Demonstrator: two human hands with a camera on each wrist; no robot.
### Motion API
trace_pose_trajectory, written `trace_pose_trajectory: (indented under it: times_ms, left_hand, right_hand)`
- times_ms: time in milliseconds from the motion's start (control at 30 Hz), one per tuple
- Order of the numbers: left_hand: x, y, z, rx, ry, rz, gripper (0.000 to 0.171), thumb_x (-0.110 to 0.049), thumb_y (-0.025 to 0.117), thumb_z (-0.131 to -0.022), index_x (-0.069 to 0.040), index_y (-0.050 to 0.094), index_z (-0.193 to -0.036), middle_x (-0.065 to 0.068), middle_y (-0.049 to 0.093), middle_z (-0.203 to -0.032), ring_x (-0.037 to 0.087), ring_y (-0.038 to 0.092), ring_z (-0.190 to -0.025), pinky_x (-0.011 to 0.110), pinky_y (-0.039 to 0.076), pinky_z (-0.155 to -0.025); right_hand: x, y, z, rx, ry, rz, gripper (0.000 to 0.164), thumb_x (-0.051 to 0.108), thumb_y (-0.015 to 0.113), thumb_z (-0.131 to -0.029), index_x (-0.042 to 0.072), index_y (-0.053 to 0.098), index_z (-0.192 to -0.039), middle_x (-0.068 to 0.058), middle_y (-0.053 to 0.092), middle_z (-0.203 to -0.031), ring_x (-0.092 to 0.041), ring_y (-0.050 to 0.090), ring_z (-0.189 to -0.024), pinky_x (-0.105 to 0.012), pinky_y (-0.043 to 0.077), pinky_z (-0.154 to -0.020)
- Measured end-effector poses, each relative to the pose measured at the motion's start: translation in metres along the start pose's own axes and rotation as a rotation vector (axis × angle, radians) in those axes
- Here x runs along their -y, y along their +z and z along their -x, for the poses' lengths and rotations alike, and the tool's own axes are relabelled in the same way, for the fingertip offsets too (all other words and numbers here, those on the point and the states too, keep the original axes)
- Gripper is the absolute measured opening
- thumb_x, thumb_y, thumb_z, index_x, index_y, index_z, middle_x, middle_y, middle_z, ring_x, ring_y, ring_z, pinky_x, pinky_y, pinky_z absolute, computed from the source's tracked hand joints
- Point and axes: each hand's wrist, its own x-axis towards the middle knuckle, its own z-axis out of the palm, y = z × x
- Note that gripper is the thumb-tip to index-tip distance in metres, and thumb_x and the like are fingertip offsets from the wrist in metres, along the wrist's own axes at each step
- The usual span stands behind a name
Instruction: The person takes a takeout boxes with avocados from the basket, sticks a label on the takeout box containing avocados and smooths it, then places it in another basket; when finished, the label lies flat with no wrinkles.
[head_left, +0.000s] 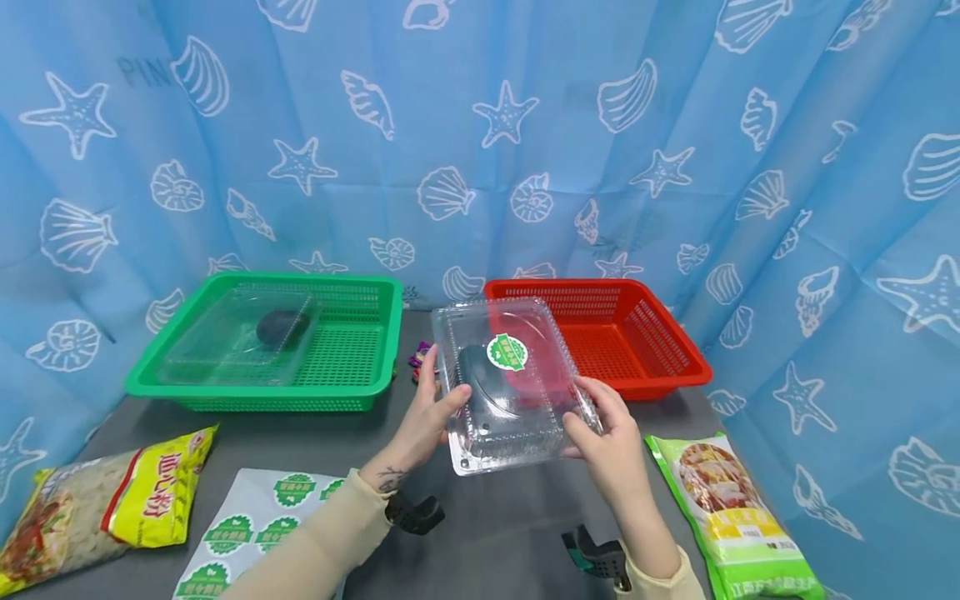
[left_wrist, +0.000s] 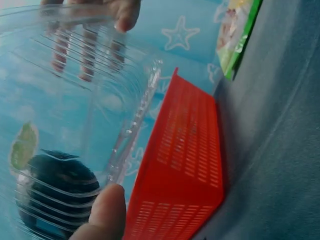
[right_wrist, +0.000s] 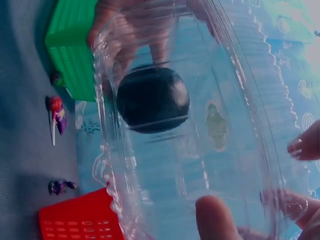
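Both hands hold up a clear plastic clamshell box above the table, tilted, with a green-and-white sticker on its lid. Inside lies a dark round object, its kind unclear. My left hand grips the box's left side, thumb on the near face. The right hand pinches the lower right corner, its thumb in front. A sheet of similar green stickers lies on the table near the left forearm, which partly covers it.
Behind, at left, a green basket contains another clear box with a dark round thing. A red basket stands back right. Wrapped lollipops lie between them. A yellow food bag and a green one flank the table.
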Motion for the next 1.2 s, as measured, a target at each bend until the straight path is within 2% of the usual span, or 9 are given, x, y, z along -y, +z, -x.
trace_pose_trajectory:
  times_ms: [133,267,433,533,667,800,933,1067,1200]
  left_hand:
    - [-0.007,0.005,-0.010,0.026,0.022,0.018,0.082,-0.032,0.054,-0.079,-0.032,-0.003,-0.138,0.024,0.029,-0.127,0.033,0.054,-0.090,0.045,0.050,-0.056]
    - [-0.020,0.012,-0.012,0.040,0.011,-0.011,0.081,-0.028,0.051,-0.080,-0.027,-0.004,-0.139,0.025,0.028,-0.128,0.036,0.051,-0.095,0.045,0.050,-0.057]
    - [-0.026,0.017,-0.017,0.048,-0.030,-0.029,0.080,-0.030,0.050,-0.082,-0.024,-0.005,-0.139,0.025,0.026,-0.131,0.040,0.047,-0.101,0.047,0.050,-0.060]
    - [-0.025,0.020,-0.022,0.059,-0.023,-0.029,0.080,-0.032,0.049,-0.082,-0.024,-0.006,-0.139,0.024,0.025,-0.131,0.041,0.046,-0.103,0.047,0.050,-0.059]
    - [-0.011,0.020,-0.037,0.085,0.043,-0.013,0.067,-0.036,0.039,-0.086,-0.027,-0.001,-0.139,0.022,0.026,-0.132,0.042,0.049,-0.100,0.046,0.050,-0.056]
    - [0.012,0.022,-0.056,-0.007,0.065,-0.021,0.053,-0.041,0.031,-0.090,-0.025,0.016,-0.138,0.019,0.028,-0.132,0.039,0.054,-0.090,0.043,0.051,-0.055]
    - [0.034,0.028,-0.071,-0.113,0.022,-0.089,0.049,-0.028,0.046,-0.087,-0.020,0.031,-0.133,0.019,0.034,-0.124,0.027,0.057,-0.078,0.036,0.052,-0.054]
    - [0.049,0.034,-0.081,-0.125,0.032,-0.172,0.055,-0.010,0.055,-0.080,-0.016,0.035,-0.132,0.021,0.039,-0.116,0.018,0.057,-0.062,0.032,0.052,-0.052]
    - [0.057,0.041,-0.087,-0.124,0.050,-0.150,0.058,-0.001,0.055,-0.078,-0.013,0.036,-0.132,0.021,0.044,-0.110,0.016,0.055,-0.056,0.032,0.052,-0.053]
  right_hand:
    - [0.000,-0.002,-0.008,-0.013,0.058,-0.006,0.051,0.016,0.063,-0.079,0.019,0.044,-0.125,-0.001,0.041,-0.122,-0.024,0.051,-0.091,-0.034,0.052,-0.052]
    - [-0.001,-0.005,-0.015,-0.038,0.118,-0.028,0.051,0.016,0.061,-0.079,0.022,0.042,-0.127,-0.011,0.048,-0.113,-0.025,0.056,-0.081,-0.036,0.052,-0.052]
    - [-0.003,-0.007,-0.024,-0.113,0.077,-0.024,0.042,0.006,0.054,-0.080,0.016,0.051,-0.121,-0.015,0.054,-0.107,-0.026,0.059,-0.067,-0.035,0.050,-0.046]
    - [-0.002,-0.009,-0.029,-0.163,0.047,-0.036,0.040,0.003,0.051,-0.079,0.013,0.055,-0.117,-0.017,0.057,-0.105,-0.027,0.060,-0.063,-0.035,0.050,-0.045]
    - [0.001,-0.014,-0.037,-0.231,0.007,-0.079,0.038,0.002,0.049,-0.079,0.013,0.058,-0.114,-0.019,0.059,-0.099,-0.026,0.062,-0.061,-0.034,0.050,-0.047]
    - [0.003,-0.021,-0.052,-0.285,-0.031,-0.080,0.037,0.003,0.048,-0.081,0.011,0.057,-0.116,-0.016,0.057,-0.104,-0.021,0.063,-0.064,-0.029,0.051,-0.052]
    - [0.004,-0.029,-0.073,-0.317,-0.004,-0.088,0.038,0.006,0.048,-0.082,0.012,0.055,-0.119,-0.017,0.054,-0.112,-0.016,0.062,-0.066,-0.029,0.051,-0.054]
    - [0.000,-0.038,-0.094,-0.297,0.053,-0.164,0.041,0.006,0.049,-0.082,0.014,0.052,-0.122,-0.016,0.048,-0.120,-0.019,0.061,-0.072,-0.034,0.051,-0.058]
    - [-0.017,-0.046,-0.112,-0.259,0.059,-0.197,0.040,0.008,0.049,-0.083,0.015,0.051,-0.123,-0.014,0.046,-0.121,-0.030,0.060,-0.080,-0.038,0.050,-0.060]
